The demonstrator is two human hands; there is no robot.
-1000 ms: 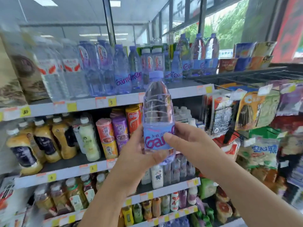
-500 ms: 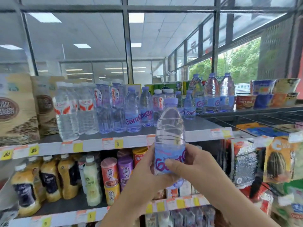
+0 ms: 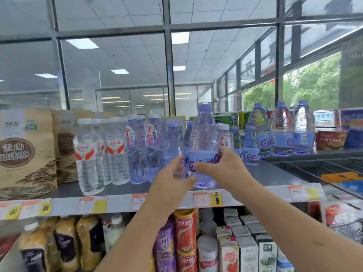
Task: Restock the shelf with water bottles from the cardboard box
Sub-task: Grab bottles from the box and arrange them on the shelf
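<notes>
I hold a clear water bottle (image 3: pixel 203 138) with a purple cap and a blue-purple label upright over the front of the top shelf (image 3: pixel 275 176). Its base is at the shelf surface; contact cannot be told. My left hand (image 3: pixel 173 178) grips its lower left side, thumb in front. My right hand (image 3: pixel 223 167) grips the label from the right, thumb across the front. Just behind stand matching purple-capped bottles (image 3: pixel 170 146). The cardboard box is out of view.
Left of the held bottle are taller purple bottles (image 3: pixel 137 150), white-capped red-label bottles (image 3: pixel 89 154) and brown paper bags (image 3: pixel 23 152). Large blue-label bottles (image 3: pixel 281 130) and a noodle bowl (image 3: pixel 330 139) stand to the right. Cans (image 3: pixel 184 230) and cartons (image 3: pixel 247 252) fill the shelf below.
Both hands have raised the bottle from chest height and carried it forward to the top shelf. My view has tilted up, so the top shelf now sits mid-frame.
</notes>
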